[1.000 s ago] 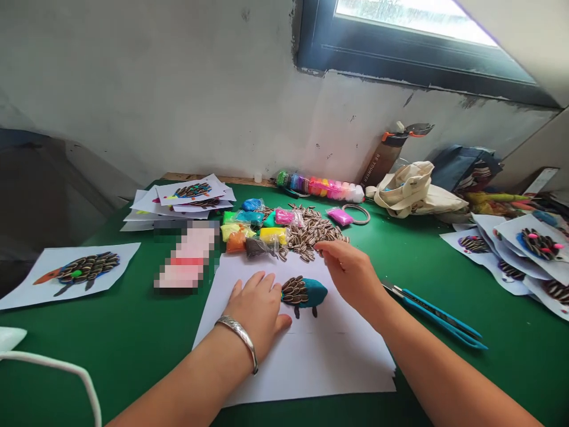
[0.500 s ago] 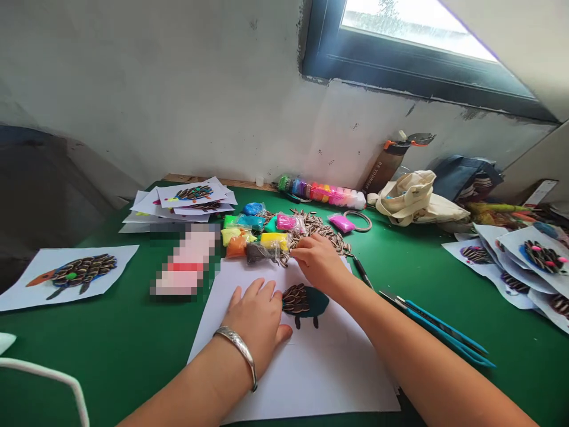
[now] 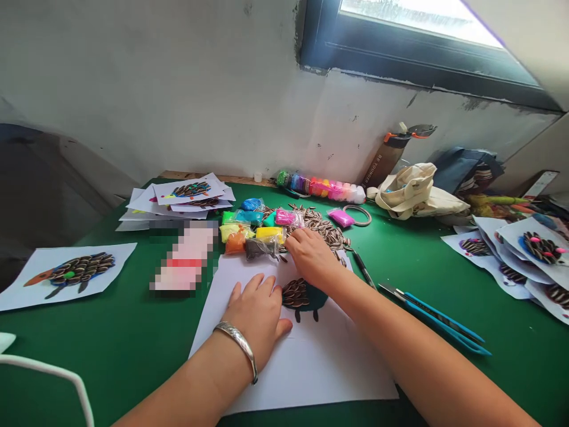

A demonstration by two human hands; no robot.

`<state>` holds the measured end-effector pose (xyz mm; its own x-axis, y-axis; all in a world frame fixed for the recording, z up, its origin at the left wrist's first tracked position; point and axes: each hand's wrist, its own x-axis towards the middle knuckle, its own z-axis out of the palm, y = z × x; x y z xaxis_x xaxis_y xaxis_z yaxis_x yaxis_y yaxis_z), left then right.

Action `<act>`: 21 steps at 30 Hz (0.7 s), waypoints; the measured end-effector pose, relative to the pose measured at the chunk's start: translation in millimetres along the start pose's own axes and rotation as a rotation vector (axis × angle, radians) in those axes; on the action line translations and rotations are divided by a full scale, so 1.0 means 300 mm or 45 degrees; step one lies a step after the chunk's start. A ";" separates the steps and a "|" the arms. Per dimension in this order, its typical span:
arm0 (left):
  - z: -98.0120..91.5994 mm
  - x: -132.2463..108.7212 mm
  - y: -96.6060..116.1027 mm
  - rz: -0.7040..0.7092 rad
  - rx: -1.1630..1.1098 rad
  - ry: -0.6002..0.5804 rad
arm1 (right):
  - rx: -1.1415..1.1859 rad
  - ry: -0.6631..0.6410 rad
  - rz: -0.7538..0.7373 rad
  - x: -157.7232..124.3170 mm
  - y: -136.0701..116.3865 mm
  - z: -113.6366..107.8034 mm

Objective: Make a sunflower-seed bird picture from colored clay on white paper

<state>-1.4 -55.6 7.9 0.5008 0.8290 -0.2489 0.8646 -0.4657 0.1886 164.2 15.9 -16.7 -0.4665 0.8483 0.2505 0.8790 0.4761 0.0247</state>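
My left hand, with a silver bangle at the wrist, lies flat on a white sheet of paper, fingers spread. Beside its fingertips is a dark teal clay shape with two small dark legs; striped sunflower seeds overlap on its left part. My right hand is over the sheet's top edge, at the near side of a heap of loose sunflower seeds. Its fingers are bent together and pointing left, close to the yellow clay packet. The fingertips are partly hidden, so whatever they hold does not show.
Bagged coloured clay lies behind the sheet. Right of it are a black pen and blue tweezers. Finished seed pictures lie at left and right. A bottle and cloth bag stand along the wall.
My right hand has shifted slightly left and its fingers now point toward the clay packets. My left hand stays on the paper. The whole view has tilted a little.
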 end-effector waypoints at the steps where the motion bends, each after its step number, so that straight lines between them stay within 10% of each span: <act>1: -0.001 0.001 0.000 0.009 0.005 0.001 | 0.019 0.008 0.017 -0.022 0.001 -0.018; 11: 0.004 -0.002 -0.001 0.023 -0.006 0.048 | 0.898 0.007 0.314 -0.345 -0.043 -0.104; 21: -0.004 0.004 0.001 0.007 0.052 -0.027 | 0.677 0.091 0.031 -0.352 -0.070 -0.067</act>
<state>-0.6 -54.5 8.9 0.5061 0.8199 -0.2678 0.8625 -0.4830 0.1512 197.0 -88.4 -24.2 -0.4225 0.8516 0.3103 0.7098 0.5238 -0.4710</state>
